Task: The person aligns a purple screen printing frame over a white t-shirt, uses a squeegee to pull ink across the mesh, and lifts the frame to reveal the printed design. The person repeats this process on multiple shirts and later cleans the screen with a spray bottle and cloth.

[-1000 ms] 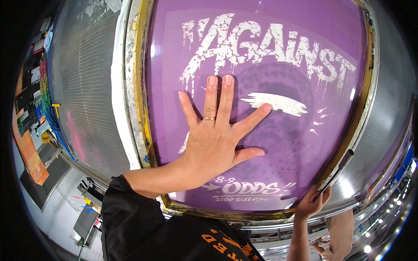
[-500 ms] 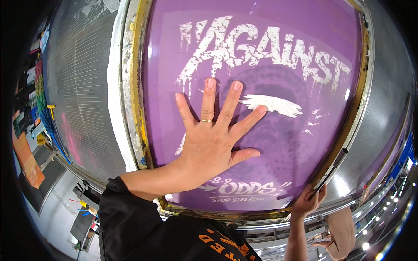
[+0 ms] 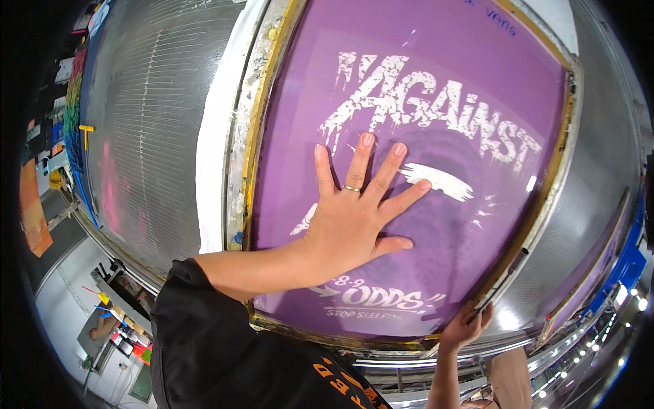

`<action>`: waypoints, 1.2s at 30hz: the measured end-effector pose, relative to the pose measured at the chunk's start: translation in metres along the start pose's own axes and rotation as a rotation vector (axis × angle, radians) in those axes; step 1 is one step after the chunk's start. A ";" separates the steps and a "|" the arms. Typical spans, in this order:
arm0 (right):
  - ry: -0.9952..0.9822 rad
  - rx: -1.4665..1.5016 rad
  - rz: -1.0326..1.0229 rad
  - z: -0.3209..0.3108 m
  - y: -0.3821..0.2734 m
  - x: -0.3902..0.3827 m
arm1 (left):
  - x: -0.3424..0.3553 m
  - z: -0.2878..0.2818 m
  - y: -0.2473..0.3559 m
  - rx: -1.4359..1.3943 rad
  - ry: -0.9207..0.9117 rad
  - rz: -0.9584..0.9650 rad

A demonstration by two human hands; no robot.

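Observation:
A purple screen in a worn metal frame fills the middle, bearing a white lettered design. My left hand, a ring on one finger, is spread over its centre with fingers apart, fingertips touching the mesh beside a white brushstroke shape. At the lower right, my right hand has its fingers closed on the frame's edge, where a thin dark bar runs along the rail.
Grey ribbed panel with white border strip at left; grey surface and blue edge at right. Coloured items and tools crowd the far left. A beige-clothed arm or leg, apparently another person's, is at lower right.
The view has shifted, so the screen and my left hand sit farther right and more of the screen's top shows. My right hand appears slightly lower and further left, still on the edge.

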State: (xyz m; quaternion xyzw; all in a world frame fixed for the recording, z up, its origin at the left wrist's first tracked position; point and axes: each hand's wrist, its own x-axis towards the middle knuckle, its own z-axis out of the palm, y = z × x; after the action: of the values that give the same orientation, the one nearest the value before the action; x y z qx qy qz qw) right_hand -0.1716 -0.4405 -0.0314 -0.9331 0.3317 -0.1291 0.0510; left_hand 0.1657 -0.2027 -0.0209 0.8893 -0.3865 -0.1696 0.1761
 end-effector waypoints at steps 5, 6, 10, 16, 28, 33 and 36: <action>-0.080 0.036 0.229 -0.006 -0.029 0.005 | -0.006 0.006 0.001 0.003 0.079 0.027; -0.123 -0.050 0.212 -0.009 -0.028 0.005 | -0.007 0.007 0.001 0.002 0.100 0.030; -0.105 -0.045 0.073 -0.013 -0.023 0.006 | -0.024 0.007 0.007 0.052 0.219 0.006; 0.077 -0.029 0.025 -0.005 -0.013 -0.002 | -0.062 0.043 0.046 0.086 0.302 -0.084; 0.129 0.208 -0.022 -0.008 -0.016 0.009 | -0.249 0.067 0.092 -0.145 0.174 -0.232; -0.031 0.485 -0.012 -0.033 0.035 -0.010 | -0.338 0.040 0.059 -0.354 0.742 -0.453; -0.191 0.555 0.078 -0.087 0.057 -0.065 | -0.402 0.050 0.017 -0.430 0.761 -0.726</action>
State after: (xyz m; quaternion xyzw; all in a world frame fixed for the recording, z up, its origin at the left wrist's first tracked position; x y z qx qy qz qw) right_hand -0.2786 -0.4449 0.0284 -0.8779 0.3130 -0.1247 0.3402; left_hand -0.1261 0.0777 0.0090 0.9076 0.0779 0.0382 0.4107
